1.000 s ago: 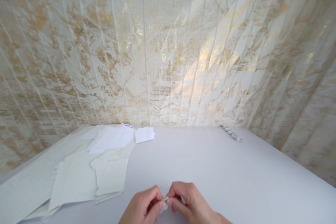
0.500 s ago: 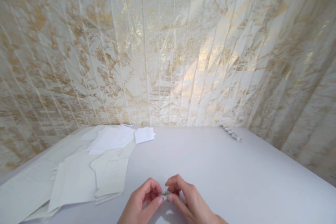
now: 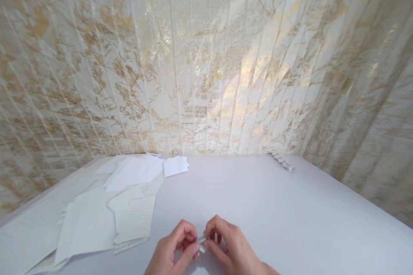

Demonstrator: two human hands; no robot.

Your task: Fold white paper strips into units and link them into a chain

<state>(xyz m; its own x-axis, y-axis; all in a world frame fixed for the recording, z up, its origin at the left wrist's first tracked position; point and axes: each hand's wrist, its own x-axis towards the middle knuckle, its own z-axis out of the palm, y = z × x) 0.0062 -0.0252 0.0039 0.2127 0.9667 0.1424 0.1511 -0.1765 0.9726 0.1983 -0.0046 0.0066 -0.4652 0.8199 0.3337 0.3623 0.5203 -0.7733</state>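
Observation:
Between my two hands, just above the near part of the white table, is a small folded piece of paper, whitish with grey marks. My left hand pinches its left end between thumb and fingertips. The other end is pinched by the thumb and index finger of my right hand. My fingers cover much of the piece, so its exact shape is hard to make out. A small pale bit of it sticks out below the fingertips.
Lined and plain paper sheets spread over the table's left side, with torn lined pieces on top. Small white slips lie at the back. A row of small folded grey-white pieces rests at the back right. A patterned curtain hangs behind.
My right index finger lifted off the paper half a second ago and now presses on it again. The folded piece has tilted between my fingers. The whole view has shifted slightly.

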